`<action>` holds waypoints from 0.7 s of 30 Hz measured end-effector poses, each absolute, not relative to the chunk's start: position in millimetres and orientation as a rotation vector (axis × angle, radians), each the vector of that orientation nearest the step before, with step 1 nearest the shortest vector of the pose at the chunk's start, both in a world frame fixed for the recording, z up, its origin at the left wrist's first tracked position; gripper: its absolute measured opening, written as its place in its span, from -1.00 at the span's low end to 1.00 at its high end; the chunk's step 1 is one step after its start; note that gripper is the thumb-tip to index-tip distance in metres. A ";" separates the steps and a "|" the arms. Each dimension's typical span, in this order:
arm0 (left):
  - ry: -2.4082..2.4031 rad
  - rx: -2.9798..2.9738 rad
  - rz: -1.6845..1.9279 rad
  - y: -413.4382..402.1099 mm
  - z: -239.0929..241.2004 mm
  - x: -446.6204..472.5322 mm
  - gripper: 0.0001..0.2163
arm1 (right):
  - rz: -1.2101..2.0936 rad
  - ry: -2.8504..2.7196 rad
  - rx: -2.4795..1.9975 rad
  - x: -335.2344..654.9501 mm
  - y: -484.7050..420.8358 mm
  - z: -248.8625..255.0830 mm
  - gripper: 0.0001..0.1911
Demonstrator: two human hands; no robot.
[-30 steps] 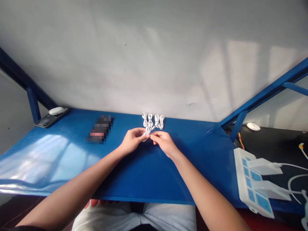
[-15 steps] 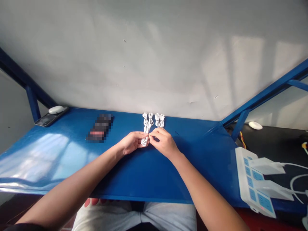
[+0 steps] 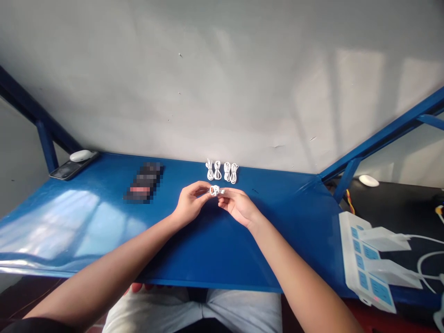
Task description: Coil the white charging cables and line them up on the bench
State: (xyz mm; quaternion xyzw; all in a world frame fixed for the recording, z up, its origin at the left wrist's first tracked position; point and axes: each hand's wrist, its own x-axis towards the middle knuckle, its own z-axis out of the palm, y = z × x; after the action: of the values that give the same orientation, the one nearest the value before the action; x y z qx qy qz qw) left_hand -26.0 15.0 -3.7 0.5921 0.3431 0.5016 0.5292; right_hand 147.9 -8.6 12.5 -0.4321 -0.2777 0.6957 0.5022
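Between my hands, above the blue tabletop, is a white coiled cable (image 3: 214,190), seen nearly end-on. My left hand (image 3: 193,200) pinches its left side between thumb and fingers. My right hand (image 3: 237,203) holds the other side, its fingers curled beneath. Just beyond, near the wall, lie several more white cable bundles in a row: a left pair (image 3: 213,170) and a right pair (image 3: 231,172), each bound at the middle with a dark tie.
A dark, pixelated flat object (image 3: 144,183) lies left on the blue table (image 3: 208,254). At far left a white computer mouse (image 3: 81,156) rests on a phone (image 3: 65,172). A white power strip (image 3: 367,263) with two chargers stands at right. Behind rises a grey wall (image 3: 222,83).
The held cable bundle has turned from upright to nearly end-on. My right hand has gone from pinching at its side to holding it from the right, palm turned up.
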 end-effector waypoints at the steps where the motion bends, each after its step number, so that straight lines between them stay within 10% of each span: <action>1: 0.817 1.396 1.201 14.6 -2.8 -25.7 -0.76 | 1.686 -0.684 -1.046 148.4 -8.7 13.3 -0.74; 21: 0.610 0.984 0.668 14.5 10.6 -30.8 -0.69 | 1.342 -1.130 -1.123 163.5 0.3 -1.4 -0.63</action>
State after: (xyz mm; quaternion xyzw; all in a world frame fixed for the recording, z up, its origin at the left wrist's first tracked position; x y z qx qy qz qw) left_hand -30.8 14.5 10.6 0.4560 0.2829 0.3099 0.7849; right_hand 163.5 0.3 -1.4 -0.4655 -0.4684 0.5562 0.5046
